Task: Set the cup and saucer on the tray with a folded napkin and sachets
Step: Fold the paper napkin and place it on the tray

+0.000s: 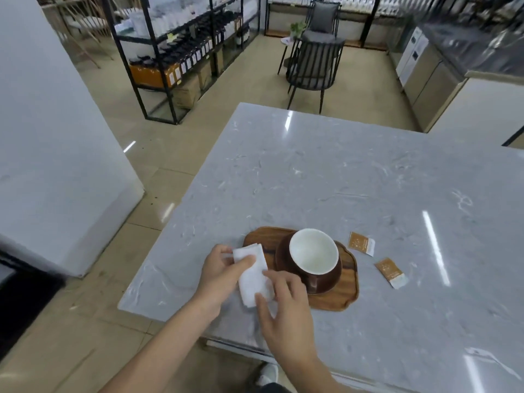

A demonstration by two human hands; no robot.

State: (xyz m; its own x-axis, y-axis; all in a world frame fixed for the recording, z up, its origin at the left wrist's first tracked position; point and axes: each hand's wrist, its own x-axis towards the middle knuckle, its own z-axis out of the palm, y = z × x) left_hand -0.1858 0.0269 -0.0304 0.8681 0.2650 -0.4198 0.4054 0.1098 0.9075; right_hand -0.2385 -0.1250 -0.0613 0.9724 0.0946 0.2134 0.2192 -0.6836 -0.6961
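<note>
A wooden tray (344, 293) lies near the front left corner of the marble table. On it a brown cup with a white inside (313, 255) stands on a brown saucer (282, 258). Over the tray's left edge I hold a folded white napkin (253, 275) between both hands. My left hand (221, 270) pinches its upper end with the thumb on top. My right hand (283, 304) grips its lower end. Two orange and white sachets (361, 243) (391, 272) lie flat on the table to the right of the tray.
The grey marble table (354, 171) stretches away behind and right of the tray. Its left edge drops to a tiled floor. A white pillar (51, 137) stands at left, black shelving (181, 52) and a dark chair (313, 66) beyond.
</note>
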